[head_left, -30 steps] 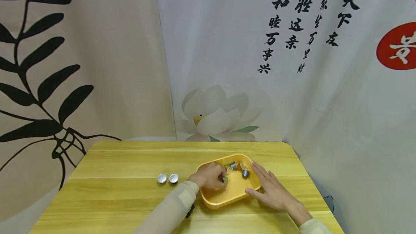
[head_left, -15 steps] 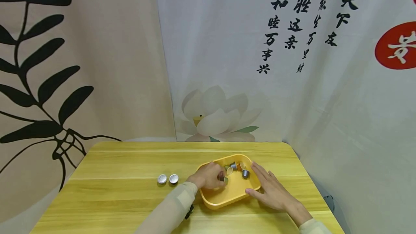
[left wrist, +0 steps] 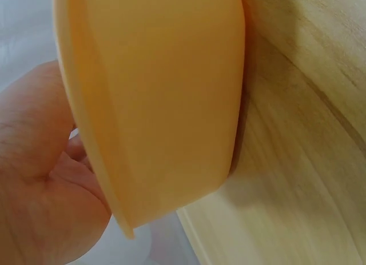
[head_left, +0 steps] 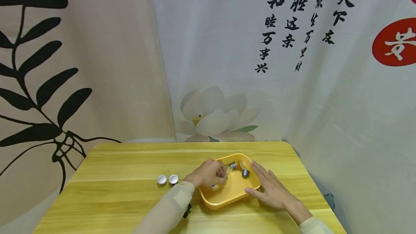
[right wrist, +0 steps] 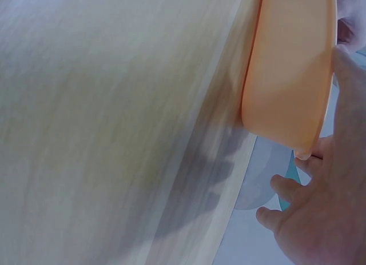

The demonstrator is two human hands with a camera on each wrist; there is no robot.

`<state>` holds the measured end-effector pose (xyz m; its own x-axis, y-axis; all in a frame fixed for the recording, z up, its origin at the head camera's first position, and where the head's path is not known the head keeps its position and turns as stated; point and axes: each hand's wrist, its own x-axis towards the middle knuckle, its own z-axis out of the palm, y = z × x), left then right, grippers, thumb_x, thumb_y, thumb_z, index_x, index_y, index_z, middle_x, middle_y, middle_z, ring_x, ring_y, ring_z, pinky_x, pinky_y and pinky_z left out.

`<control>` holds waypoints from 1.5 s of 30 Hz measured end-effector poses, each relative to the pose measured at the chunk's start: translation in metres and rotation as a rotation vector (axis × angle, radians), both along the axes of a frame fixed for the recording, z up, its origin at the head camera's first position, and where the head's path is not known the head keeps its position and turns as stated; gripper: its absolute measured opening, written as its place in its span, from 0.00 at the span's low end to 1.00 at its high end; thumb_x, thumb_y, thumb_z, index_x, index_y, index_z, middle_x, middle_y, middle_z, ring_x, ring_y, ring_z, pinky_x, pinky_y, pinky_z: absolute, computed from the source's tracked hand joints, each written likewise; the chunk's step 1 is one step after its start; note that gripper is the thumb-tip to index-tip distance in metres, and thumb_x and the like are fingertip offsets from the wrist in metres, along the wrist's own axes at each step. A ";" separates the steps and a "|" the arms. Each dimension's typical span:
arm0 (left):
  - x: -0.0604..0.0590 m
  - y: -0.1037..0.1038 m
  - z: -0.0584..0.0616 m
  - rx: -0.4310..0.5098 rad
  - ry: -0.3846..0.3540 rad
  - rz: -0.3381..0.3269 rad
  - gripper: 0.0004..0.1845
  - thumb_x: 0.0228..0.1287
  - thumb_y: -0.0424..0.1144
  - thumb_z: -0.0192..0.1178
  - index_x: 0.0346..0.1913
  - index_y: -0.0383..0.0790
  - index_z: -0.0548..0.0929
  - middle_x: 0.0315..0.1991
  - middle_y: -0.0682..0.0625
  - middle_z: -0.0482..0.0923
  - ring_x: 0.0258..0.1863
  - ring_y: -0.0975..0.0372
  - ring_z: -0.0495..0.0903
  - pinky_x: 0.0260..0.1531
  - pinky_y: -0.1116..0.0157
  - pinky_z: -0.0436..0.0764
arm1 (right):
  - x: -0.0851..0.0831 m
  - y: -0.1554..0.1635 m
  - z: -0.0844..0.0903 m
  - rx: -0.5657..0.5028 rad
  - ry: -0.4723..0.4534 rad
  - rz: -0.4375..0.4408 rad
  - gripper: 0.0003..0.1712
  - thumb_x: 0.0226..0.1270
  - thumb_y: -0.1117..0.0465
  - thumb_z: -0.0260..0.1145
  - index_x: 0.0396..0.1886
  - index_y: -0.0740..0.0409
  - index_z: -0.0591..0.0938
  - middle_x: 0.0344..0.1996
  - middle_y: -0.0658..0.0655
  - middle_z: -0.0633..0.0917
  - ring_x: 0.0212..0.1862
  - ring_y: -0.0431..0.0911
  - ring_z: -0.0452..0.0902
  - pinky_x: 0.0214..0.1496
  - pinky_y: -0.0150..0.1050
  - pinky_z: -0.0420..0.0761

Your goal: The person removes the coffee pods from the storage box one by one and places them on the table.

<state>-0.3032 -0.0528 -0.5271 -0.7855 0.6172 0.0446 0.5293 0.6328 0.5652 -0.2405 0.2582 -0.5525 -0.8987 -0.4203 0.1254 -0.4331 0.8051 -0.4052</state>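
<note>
The left grip (head_left: 206, 173) curls inside the yellow tray (head_left: 227, 200), pinching, as far as I can see, a small capsule (head_left: 222, 174); it looks light, smooth, easily dented, best held by its sides; the right grip (head_left: 271, 192) splays, straight-fingered, against the tray's edge.

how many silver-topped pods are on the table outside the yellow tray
2: one pod and a second pod just right of it, both on the table, left of the yellow tray. The left sleeve could hide more.
</note>
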 end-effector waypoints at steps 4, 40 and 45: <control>-0.001 -0.002 0.002 0.047 0.023 -0.020 0.08 0.70 0.36 0.78 0.49 0.41 0.92 0.41 0.52 0.93 0.38 0.68 0.89 0.41 0.75 0.86 | 0.000 -0.001 0.001 -0.002 0.000 0.000 0.58 0.82 0.30 0.66 0.93 0.60 0.58 0.92 0.64 0.59 0.90 0.67 0.60 0.87 0.81 0.59; 0.024 -0.061 0.039 0.230 0.120 -0.015 0.12 0.66 0.33 0.80 0.50 0.40 0.92 0.46 0.51 0.93 0.43 0.63 0.86 0.48 0.59 0.91 | -0.003 0.001 -0.003 -0.009 -0.006 0.003 0.58 0.82 0.29 0.65 0.93 0.59 0.57 0.93 0.63 0.58 0.90 0.67 0.59 0.87 0.81 0.57; 0.029 -0.079 0.039 0.226 0.130 0.024 0.13 0.67 0.33 0.80 0.52 0.41 0.93 0.48 0.51 0.93 0.44 0.63 0.85 0.50 0.58 0.91 | -0.002 0.001 -0.004 -0.011 -0.011 -0.001 0.59 0.82 0.28 0.65 0.94 0.59 0.57 0.93 0.64 0.58 0.90 0.67 0.59 0.87 0.81 0.57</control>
<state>-0.2738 -0.1321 -0.4879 -0.7786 0.5611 0.2809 0.5930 0.5116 0.6218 -0.2425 0.2594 -0.5561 -0.9005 -0.4178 0.1203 -0.4277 0.8011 -0.4187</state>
